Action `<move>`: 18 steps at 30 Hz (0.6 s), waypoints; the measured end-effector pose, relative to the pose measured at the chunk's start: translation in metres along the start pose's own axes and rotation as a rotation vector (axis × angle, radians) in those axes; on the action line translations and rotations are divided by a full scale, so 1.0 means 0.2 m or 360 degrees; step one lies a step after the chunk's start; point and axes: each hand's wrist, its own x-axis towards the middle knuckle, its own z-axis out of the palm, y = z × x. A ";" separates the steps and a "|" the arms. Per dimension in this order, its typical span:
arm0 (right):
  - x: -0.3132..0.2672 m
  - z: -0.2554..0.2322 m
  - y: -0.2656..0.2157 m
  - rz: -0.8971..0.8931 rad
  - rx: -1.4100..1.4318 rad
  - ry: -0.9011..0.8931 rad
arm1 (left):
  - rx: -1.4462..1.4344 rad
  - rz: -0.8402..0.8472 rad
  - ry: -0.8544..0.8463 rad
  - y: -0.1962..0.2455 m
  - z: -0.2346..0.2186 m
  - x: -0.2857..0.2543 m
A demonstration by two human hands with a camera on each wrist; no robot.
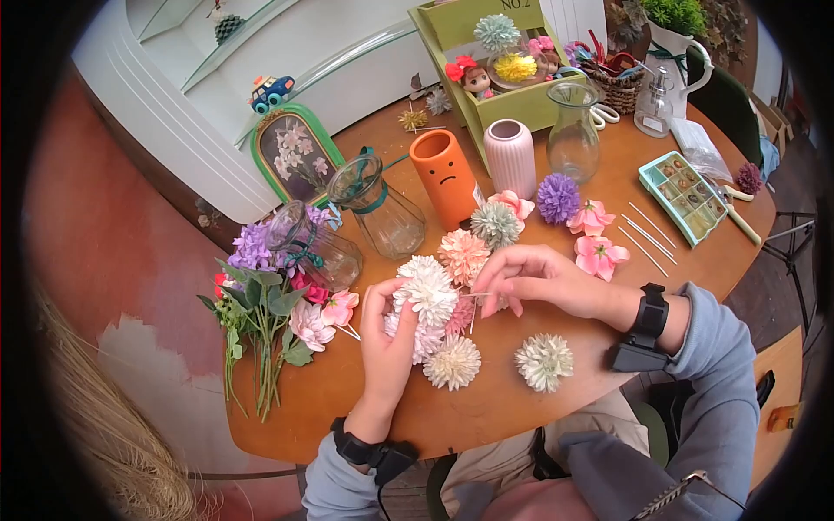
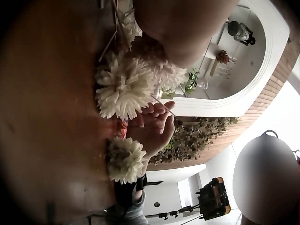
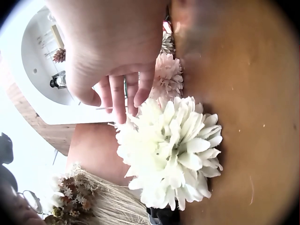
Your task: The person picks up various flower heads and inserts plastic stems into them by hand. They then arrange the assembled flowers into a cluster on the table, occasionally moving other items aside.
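My left hand (image 1: 387,334) holds a white artificial flower head (image 1: 427,291) between thumb and fingers, above other blooms on the table. Opposite it, my right hand (image 1: 543,282) pinches a thin white stick (image 3: 104,108) by thumb and fingers, pointing toward the back of that flower. The joint between stick and flower is hidden. Under and around the hands lie a cream flower head (image 1: 452,362), a peach one (image 1: 464,255) and a dusty pink one (image 1: 460,318). A pale green-white flower head (image 1: 545,362) sits apart, nearer my body.
On the left lies a bunch of stemmed flowers (image 1: 261,304) beside glass vases (image 1: 382,217). Behind the blooms stand an orange vase (image 1: 447,178) and a pink ribbed vase (image 1: 511,161). Loose white sticks (image 1: 647,241) and a compartment box (image 1: 684,198) lie to the right.
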 end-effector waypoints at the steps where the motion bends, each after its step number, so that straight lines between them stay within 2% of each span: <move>1: 0.00 -0.01 0.01 -0.0033 -0.0003 0.0019 | 0.0002 -0.0008 0.0005 -0.01 0.00 0.00; 15: 0.01 -0.03 0.02 -0.0145 0.0004 0.0317 | -0.0073 -0.0073 0.0015 -0.05 -0.03 0.01; 18: 0.01 -0.03 0.03 -0.0170 0.0013 0.0309 | -0.0077 -0.0090 0.0042 -0.03 -0.04 0.02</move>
